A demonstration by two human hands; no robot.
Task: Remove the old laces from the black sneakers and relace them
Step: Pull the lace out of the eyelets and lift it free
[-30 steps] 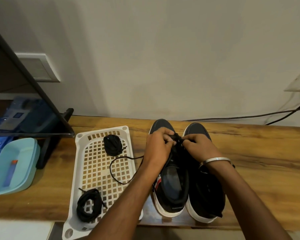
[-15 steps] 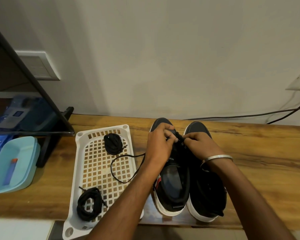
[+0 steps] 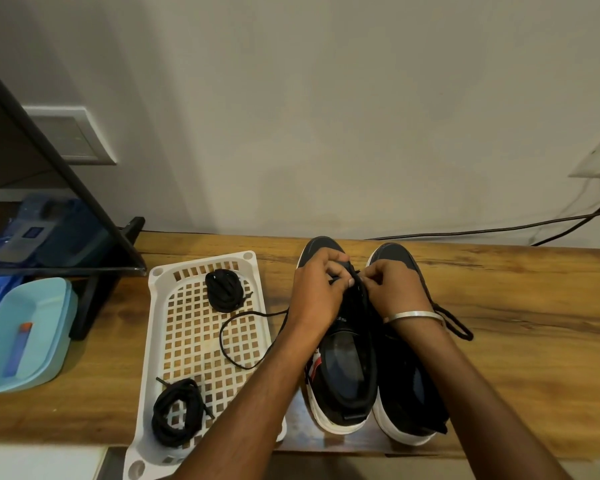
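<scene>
**A:** Can anyone make out what's actually going on at the eyelets? Both hands are bunched right over the front of the left sneaker (image 3: 340, 358), so the holes themselves are pretty much covered.

**B:** Yeah, same here. The fingertips hide the spot where the lace (image 3: 238, 336) goes in, so I can't tell which eyelet it's at. What I can see: the left hand (image 3: 317, 292) has its fingers curled in, pinching the black lace near the toe end of the tongue. The right hand (image 3: 394, 289) is curled too, thumb and fingers pressed together on the same bit of lace, knuckles nearly touching the left hand's.

**A:** And the loose ends?

**B:** One runs out from under the left wrist and loops over the edge of the white basket (image 3: 160, 327) just left of the hands. Another end (image 3: 452, 323) trails out behind the right wrist, past the bracelet (image 3: 414, 315), onto the wooden table (image 3: 534, 323).

**A:** The right sneaker (image 3: 406, 393)?

**B:** Sitting touching the left one, directly under the right forearm, which covers a good part of it. Heels face the person, toes beyond the hands.

**A:** Stuff in the basket?

**B:** Two coiled black lace bundles, one (image 3: 224, 289) left of the hands, one (image 3: 177, 412) nearer, beside the left forearm. The basket's near corner is cut off by that arm.
</scene>
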